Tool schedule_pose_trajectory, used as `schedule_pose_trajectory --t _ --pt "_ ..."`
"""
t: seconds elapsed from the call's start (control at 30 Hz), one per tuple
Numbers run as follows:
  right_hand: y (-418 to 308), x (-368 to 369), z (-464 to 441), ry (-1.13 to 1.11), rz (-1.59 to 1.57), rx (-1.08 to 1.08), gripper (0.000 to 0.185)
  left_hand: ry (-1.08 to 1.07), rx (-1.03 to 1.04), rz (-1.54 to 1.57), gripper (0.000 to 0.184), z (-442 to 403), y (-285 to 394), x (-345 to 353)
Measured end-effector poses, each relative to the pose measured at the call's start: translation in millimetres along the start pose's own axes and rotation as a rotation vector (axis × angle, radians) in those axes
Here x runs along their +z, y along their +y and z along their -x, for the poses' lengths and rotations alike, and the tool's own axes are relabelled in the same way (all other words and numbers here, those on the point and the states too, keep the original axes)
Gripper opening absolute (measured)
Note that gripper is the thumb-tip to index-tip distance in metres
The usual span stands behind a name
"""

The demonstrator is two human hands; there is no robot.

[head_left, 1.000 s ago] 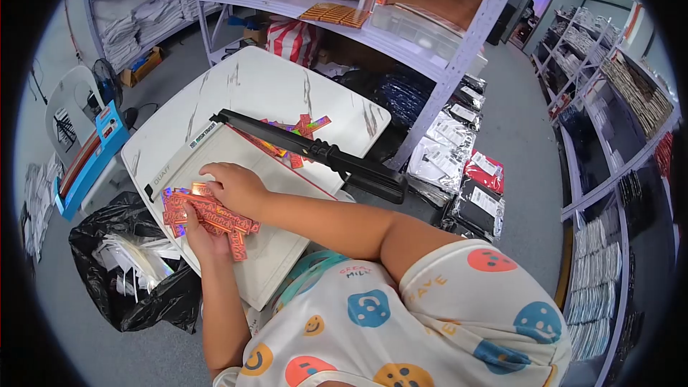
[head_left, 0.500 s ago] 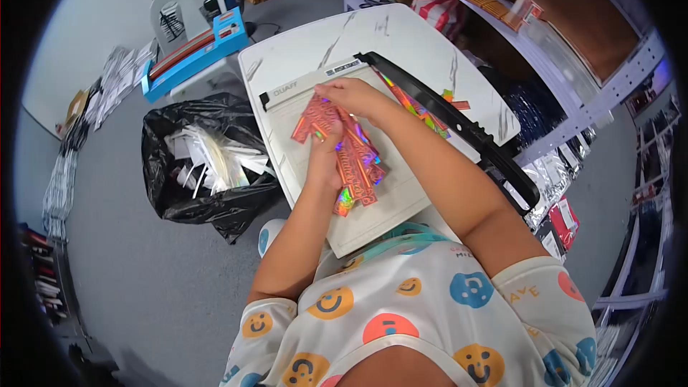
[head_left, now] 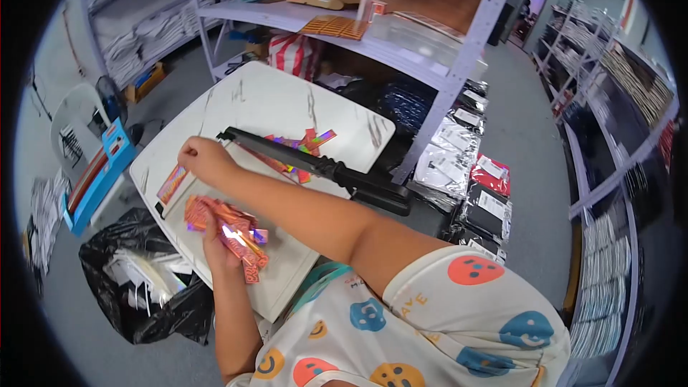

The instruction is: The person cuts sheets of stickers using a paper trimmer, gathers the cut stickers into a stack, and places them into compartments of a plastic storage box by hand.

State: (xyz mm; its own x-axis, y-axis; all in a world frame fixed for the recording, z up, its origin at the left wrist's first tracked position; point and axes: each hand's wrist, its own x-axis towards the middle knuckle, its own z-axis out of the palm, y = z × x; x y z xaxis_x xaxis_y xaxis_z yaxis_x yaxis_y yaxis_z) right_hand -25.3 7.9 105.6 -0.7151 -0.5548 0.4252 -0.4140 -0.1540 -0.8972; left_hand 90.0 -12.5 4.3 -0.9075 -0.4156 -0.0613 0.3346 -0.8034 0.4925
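My left hand point(head_left: 217, 244) is closed around a loose bundle of shiny red-orange holographic strips point(head_left: 240, 233), fanned out above the paper cutter's pale base point(head_left: 283, 261). Over the cutter's far left corner, my right hand point(head_left: 206, 160) has its fingers pinched together, with a single printed holographic strip point(head_left: 171, 185) hanging below the fingertips. The cutter's long black blade arm point(head_left: 287, 152) runs beyond my right forearm. More cut strips point(head_left: 308, 142) lie scattered on the table on the far side of that arm.
The cutter rests on a white marble-patterned table point(head_left: 251, 97). On the floor at left sits a black bin bag point(head_left: 107, 251) with paper scraps. A blue boxed device point(head_left: 107, 165) is beside a white chair point(head_left: 75, 118). A lilac shelf point(head_left: 401, 54) and bagged packages point(head_left: 448, 143) stand to the right.
The view has swung to the right. My right hand has left the bundle and moved to the cutter's far left corner with one strip. My left hand keeps the bundle.
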Motion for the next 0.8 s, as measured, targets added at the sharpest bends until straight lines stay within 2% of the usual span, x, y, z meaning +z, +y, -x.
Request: schedule_pose_trajectory --t 0.07,0.1,0.2,0.3,0.4,0.5,0.6,0.7,0.8 --pt "1 -6 27 -0.068 -0.113 0.188 0.016 0.081 0.143 0.036 0.039 -5 2 -10" --pt "3 -9 40 -0.106 -0.172 0.283 0.016 0.093 0.148 0.018 0.040 -5 3 -9" --pt "11 -13 69 -0.044 0.118 0.187 0.017 0.150 0.176 -0.006 0.043 2 8 0" --pt "10 -18 75 -0.006 0.237 0.151 0.016 0.220 0.222 -0.010 0.044 6 7 7" --pt "2 -20 81 -0.129 0.222 0.207 0.018 0.257 0.262 -0.055 0.045 5 7 8" --pt "13 -15 90 -0.268 0.454 -0.032 0.024 0.266 0.240 -0.050 0.044 5 7 9" --pt "16 -12 94 -0.119 0.369 -0.122 0.041 0.243 0.255 -0.076 0.044 8 7 12" --pt "15 -12 86 -0.550 0.079 0.215 0.059 0.245 0.285 -0.108 0.045 11 5 21" --pt "6 -13 93 -0.506 0.211 0.229 0.063 0.192 0.278 -0.051 0.047 10 5 16"
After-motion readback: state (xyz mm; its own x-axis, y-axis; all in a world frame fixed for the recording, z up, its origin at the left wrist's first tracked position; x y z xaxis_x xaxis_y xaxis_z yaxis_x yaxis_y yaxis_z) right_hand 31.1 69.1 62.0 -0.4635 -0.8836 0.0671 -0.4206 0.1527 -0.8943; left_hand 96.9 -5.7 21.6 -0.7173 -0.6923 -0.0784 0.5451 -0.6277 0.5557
